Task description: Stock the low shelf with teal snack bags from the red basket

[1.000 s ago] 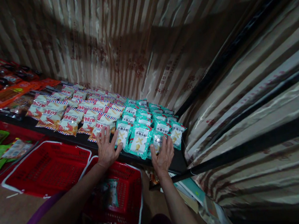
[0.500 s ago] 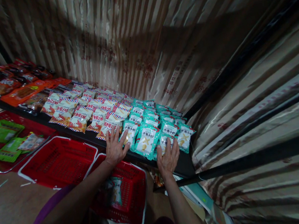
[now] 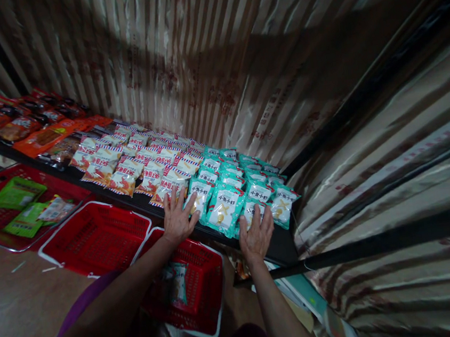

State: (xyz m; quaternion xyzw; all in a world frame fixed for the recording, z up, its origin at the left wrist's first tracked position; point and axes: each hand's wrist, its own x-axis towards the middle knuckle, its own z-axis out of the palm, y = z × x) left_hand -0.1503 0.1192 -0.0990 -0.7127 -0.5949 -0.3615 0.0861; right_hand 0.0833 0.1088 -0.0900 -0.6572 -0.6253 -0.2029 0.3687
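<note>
Teal-and-white snack bags [image 3: 224,210] lie in rows at the right end of a black shelf [image 3: 279,246]. My left hand [image 3: 179,216] is open, fingers spread, at the front edge between the teal bags and the white-and-red snack bags [image 3: 168,185]. With its fingers apart, my right hand [image 3: 256,234] rests against a front teal bag and partly covers it. Neither hand is closed round a bag. Below my left forearm, a red basket [image 3: 205,283] holds a few teal bags [image 3: 177,283].
Orange snack packs [image 3: 47,136] and dark red packs [image 3: 19,126] fill the shelf's left part. On the floor are another red basket [image 3: 99,235] and one with green packets [image 3: 18,191]. Striped curtain [image 3: 215,73] hangs behind; a black bar [image 3: 349,246] crosses at right.
The whole view has shifted slightly, so shelf and baskets appear a little further right. Both hands stay in nearly the same places by the teal bags.
</note>
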